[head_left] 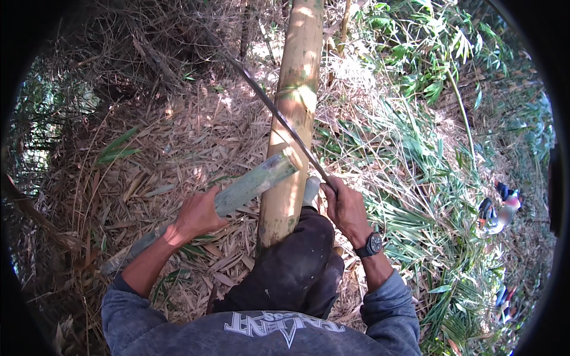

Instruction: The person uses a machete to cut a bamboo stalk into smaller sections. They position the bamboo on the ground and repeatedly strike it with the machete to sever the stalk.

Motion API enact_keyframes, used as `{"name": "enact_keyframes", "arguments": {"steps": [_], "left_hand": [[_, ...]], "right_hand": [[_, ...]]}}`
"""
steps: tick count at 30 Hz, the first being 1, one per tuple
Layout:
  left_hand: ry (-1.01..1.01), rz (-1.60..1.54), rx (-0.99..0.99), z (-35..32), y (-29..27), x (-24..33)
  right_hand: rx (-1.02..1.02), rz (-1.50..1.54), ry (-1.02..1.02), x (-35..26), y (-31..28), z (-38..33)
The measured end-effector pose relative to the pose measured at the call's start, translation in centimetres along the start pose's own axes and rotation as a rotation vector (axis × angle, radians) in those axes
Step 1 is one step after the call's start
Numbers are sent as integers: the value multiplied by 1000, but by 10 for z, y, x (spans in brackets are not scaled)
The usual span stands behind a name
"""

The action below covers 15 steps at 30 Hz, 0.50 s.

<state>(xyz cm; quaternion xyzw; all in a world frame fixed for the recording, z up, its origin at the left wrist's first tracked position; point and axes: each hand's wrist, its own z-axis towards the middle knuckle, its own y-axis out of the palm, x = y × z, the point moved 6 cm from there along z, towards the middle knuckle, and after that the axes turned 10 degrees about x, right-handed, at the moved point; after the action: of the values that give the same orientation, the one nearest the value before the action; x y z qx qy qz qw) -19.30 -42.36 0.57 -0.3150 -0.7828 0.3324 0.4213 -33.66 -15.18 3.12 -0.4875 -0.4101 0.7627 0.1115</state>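
Observation:
My left hand [199, 215] is wrapped round a grey-green length of bamboo [255, 183]. Its cut end lies over, or just above, a thick yellowish bamboo pole [295, 65], while the other end runs down past my left forearm. In my right hand [347, 209] is the grip of a machete [274, 111], mostly hidden by the fingers. The long dark blade slants up and to the left across the pole, just past the cut end. Whether the blade touches either bamboo, I cannot tell. The pole's near end is beside my bent, dark-trousered leg [285, 255].
Dry leaf litter [154, 151] covers the ground to the left, with tangled dead twigs [148, 41] beyond. Cut green leaves [398, 178] lie on the right, near a leaning thin stem [460, 110]. Another person [502, 210] is at the far right. My shoe [312, 193] is beside the pole.

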Motion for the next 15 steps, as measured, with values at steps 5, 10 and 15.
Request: {"name": "enact_keyframes", "arguments": {"steps": [5, 10, 15], "left_hand": [[74, 15, 29, 5, -6, 0], [41, 75, 12, 6, -2, -5], [47, 37, 11, 5, 0, -5]], "right_hand": [[5, -26, -75, 12, 13, -4], [93, 96, -124, -22, -3, 3], [19, -47, -90, 5, 14, 2]]}}
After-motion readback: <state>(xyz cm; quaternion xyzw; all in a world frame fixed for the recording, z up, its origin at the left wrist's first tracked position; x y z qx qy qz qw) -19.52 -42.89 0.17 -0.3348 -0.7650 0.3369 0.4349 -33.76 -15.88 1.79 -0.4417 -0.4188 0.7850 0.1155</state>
